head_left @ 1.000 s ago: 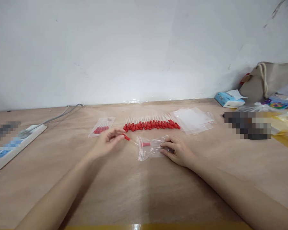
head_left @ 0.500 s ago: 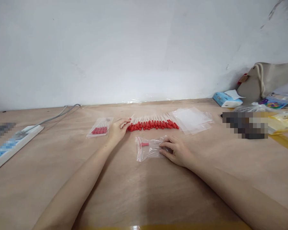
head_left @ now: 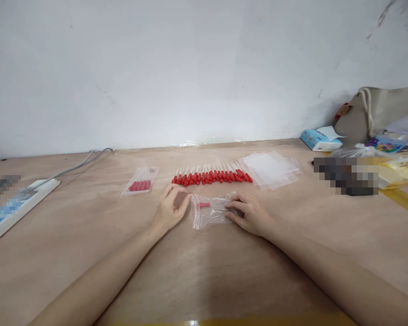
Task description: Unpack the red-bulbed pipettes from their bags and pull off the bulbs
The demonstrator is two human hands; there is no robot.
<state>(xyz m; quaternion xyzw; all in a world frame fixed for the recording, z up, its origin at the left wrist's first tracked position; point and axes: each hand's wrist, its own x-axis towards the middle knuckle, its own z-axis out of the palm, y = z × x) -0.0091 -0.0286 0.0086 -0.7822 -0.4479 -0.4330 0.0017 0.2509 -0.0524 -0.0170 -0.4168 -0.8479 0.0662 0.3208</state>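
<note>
A clear zip-lock bag (head_left: 216, 215) lies in front of me with its red-lined zip edge facing left. One dropper with a red rubber bulb (head_left: 204, 205) is inside it, the bulb near the zip edge. My right hand (head_left: 248, 213) grips the bag's right end between thumb and fingers. Beside the zip edge is my left hand (head_left: 172, 208), fingers curved and thumb apart, with nothing visible in it; whether the thumb touches the bag I cannot tell. Just behind lies a row of droppers (head_left: 212, 176), red bulbs toward me and clear tubes pointing to the wall.
A filled bag of droppers (head_left: 141, 181) lies left of the row. Flat plastic bags (head_left: 272, 170) are stacked to its right. A power strip (head_left: 23, 208) with a grey cable sits far left. A tissue pack (head_left: 321, 139), a beige bag (head_left: 387, 111) and plastic packages stand right.
My left hand has come away from the left end of the dropper row, toward me and right, to the bag's zip edge. My right hand has stayed on the bag.
</note>
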